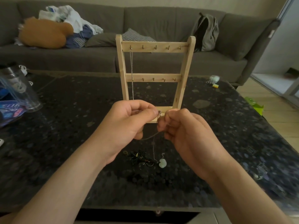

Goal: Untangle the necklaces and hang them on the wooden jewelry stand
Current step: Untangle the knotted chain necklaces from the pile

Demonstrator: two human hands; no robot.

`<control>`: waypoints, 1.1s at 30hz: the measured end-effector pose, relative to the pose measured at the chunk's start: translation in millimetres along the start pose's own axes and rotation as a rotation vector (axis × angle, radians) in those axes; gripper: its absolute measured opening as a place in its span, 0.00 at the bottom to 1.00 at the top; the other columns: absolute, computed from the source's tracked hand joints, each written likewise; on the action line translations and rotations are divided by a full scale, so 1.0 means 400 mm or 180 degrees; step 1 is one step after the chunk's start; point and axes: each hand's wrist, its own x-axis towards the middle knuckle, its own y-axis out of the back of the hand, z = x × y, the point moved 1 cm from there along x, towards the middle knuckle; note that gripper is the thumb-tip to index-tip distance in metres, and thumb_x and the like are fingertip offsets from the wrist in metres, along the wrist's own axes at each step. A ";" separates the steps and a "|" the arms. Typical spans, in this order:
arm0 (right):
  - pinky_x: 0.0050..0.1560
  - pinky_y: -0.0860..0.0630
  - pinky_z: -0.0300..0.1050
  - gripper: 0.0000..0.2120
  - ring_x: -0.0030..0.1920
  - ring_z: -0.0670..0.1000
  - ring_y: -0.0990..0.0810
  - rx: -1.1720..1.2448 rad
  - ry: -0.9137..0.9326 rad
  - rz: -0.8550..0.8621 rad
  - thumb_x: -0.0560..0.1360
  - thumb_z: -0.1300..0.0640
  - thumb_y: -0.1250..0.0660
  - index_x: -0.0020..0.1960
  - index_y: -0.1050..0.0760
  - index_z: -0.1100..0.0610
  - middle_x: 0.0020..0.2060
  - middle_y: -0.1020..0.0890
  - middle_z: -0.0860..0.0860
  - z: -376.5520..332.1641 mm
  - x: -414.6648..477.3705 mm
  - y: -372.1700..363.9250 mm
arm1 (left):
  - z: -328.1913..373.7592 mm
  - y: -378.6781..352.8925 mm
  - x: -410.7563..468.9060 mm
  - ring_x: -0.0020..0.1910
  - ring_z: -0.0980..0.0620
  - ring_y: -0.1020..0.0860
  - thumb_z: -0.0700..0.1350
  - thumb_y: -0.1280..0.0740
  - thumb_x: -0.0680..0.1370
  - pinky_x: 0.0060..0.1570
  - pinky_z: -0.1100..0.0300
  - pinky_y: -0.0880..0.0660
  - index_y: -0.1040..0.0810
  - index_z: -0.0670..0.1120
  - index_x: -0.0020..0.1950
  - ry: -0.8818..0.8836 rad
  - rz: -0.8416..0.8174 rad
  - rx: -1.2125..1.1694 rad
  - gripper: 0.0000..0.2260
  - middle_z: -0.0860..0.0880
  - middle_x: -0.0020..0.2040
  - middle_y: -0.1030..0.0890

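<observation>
Fingers (150, 113) of the left hand (127, 120) and of the right hand (182, 128) are curled and brought tip to tip. A thin silver chain (150, 137) is pinched between them at a small bright piece; whether that is a clasp or a knot cannot be told.

Just beyond the fingers the wooden jewelry stand (155, 49) is seen upright on the counter (226, 126). One twisted silver necklace (131, 70) is already hung from the leftmost hook of its top rail and falls straight down past the lower rail. The other hooks on both rails appear bare.

From the fingers the pinched chain is let down in a slack loop. It drops to a pale green pendant (162, 163), which lies on the counter below the fingers and nearer the person. Touching that pendant on its left, a dark tangle of cords (142, 159) with small gold-coloured parts is left in a heap.

The task is judged to be at an early stage: one necklace is hung, a second is being worked on, and the dark heap is not yet sorted. Whether the silver chain is free of that heap cannot be told. The chain is very fine and limp.
</observation>
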 end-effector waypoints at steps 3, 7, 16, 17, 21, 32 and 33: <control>0.56 0.27 0.52 0.15 0.43 0.49 0.18 0.0238 -0.0070 0.0075 0.79 0.55 0.35 0.36 0.16 0.52 0.40 0.15 0.54 0.003 -0.003 -0.001 | -0.001 -0.004 0.001 0.27 0.56 0.36 0.43 0.29 0.83 0.29 0.63 0.33 0.13 0.44 0.51 -0.0064 0.0057 -0.0093 0.06 0.53 0.29 0.31; 0.56 0.28 0.53 0.06 0.42 0.50 0.20 0.0347 -0.0063 0.0165 0.75 0.53 0.29 0.42 0.17 0.54 0.37 0.18 0.53 0.004 -0.002 0.006 | 0.006 -0.009 0.000 0.27 0.54 0.37 0.41 0.33 0.85 0.30 0.59 0.35 0.15 0.43 0.49 -0.0151 -0.0033 -0.0187 0.08 0.49 0.31 0.33; 0.38 0.23 0.42 0.07 0.35 0.52 0.21 -0.0866 0.1135 0.0465 0.76 0.65 0.23 0.42 0.15 0.57 0.36 0.17 0.63 -0.005 -0.014 0.003 | 0.007 -0.009 -0.002 0.29 0.52 0.31 0.41 0.36 0.87 0.31 0.60 0.30 0.16 0.44 0.47 -0.0228 -0.0213 -0.0115 0.12 0.43 0.38 0.26; 0.37 0.22 0.42 0.07 0.34 0.51 0.20 -0.1003 0.1190 0.0498 0.76 0.65 0.23 0.41 0.14 0.56 0.35 0.16 0.59 -0.005 -0.016 0.002 | 0.005 -0.009 -0.001 0.30 0.52 0.30 0.42 0.36 0.86 0.32 0.60 0.30 0.16 0.45 0.46 -0.0235 -0.0217 -0.0100 0.13 0.43 0.37 0.25; 0.44 0.16 0.52 0.04 0.39 0.50 0.14 -0.1482 0.1270 0.0910 0.74 0.56 0.21 0.42 0.12 0.49 0.36 0.14 0.49 0.005 -0.020 0.000 | 0.003 -0.008 -0.002 0.30 0.52 0.29 0.42 0.36 0.87 0.34 0.58 0.29 0.16 0.46 0.46 -0.0242 -0.0253 -0.0006 0.13 0.46 0.36 0.23; 0.52 0.16 0.56 0.04 0.49 0.49 0.12 -0.1686 0.1539 0.1023 0.78 0.55 0.23 0.49 0.11 0.46 0.42 0.12 0.40 0.007 -0.022 -0.006 | 0.001 -0.004 -0.003 0.31 0.53 0.28 0.42 0.38 0.87 0.37 0.56 0.28 0.15 0.43 0.55 -0.0205 -0.0304 0.0219 0.12 0.48 0.36 0.23; 0.52 0.16 0.55 0.05 0.49 0.49 0.12 -0.1701 0.1531 0.1002 0.78 0.56 0.24 0.49 0.11 0.46 0.42 0.12 0.40 0.006 -0.021 -0.004 | 0.002 -0.005 -0.003 0.31 0.53 0.28 0.42 0.38 0.87 0.37 0.56 0.28 0.15 0.42 0.55 -0.0202 -0.0318 0.0218 0.11 0.48 0.36 0.23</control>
